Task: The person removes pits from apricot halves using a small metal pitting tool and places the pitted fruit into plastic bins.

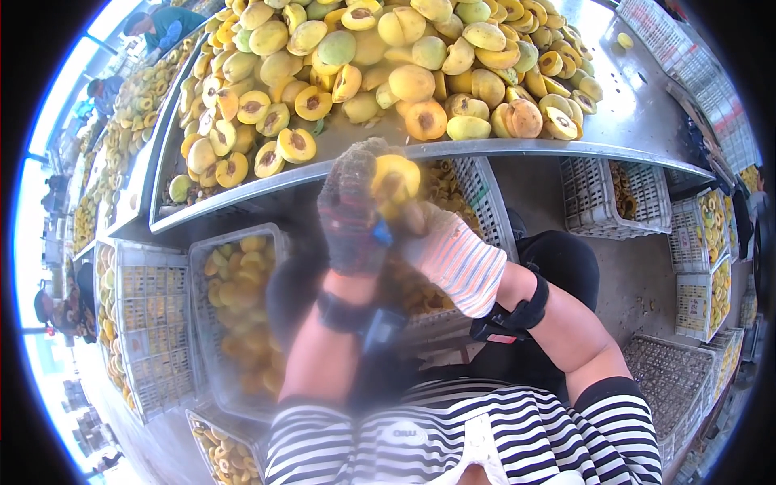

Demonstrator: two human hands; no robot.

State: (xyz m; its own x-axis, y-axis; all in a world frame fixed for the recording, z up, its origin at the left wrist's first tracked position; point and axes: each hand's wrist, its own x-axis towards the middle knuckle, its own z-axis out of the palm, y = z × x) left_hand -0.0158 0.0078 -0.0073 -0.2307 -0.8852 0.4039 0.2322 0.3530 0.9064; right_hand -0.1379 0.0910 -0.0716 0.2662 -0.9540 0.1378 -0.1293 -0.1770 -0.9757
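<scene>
My left hand (352,210), in a dark grey and reddish knit glove, grips a yellow peach half (396,179) just in front of the table's near edge. The cut side and its hollow are blurred. A small blue piece (382,234) shows beside that hand's fingers; its kind is unclear. My right hand (457,255), in a white glove with coloured stripes, is closed right below the peach half. Its fingertips are blurred, and what they hold cannot be made out. Beyond both hands, a large heap of whole and halved peaches (412,82) lies on the metal table (630,121).
Below my hands stands a crate (485,190) of cut fruit. To its left is a crate (279,242) of peach halves, with a stacked white crate (158,299) farther left. More crates (578,194) stand at right. Other people (162,28) work at the far left.
</scene>
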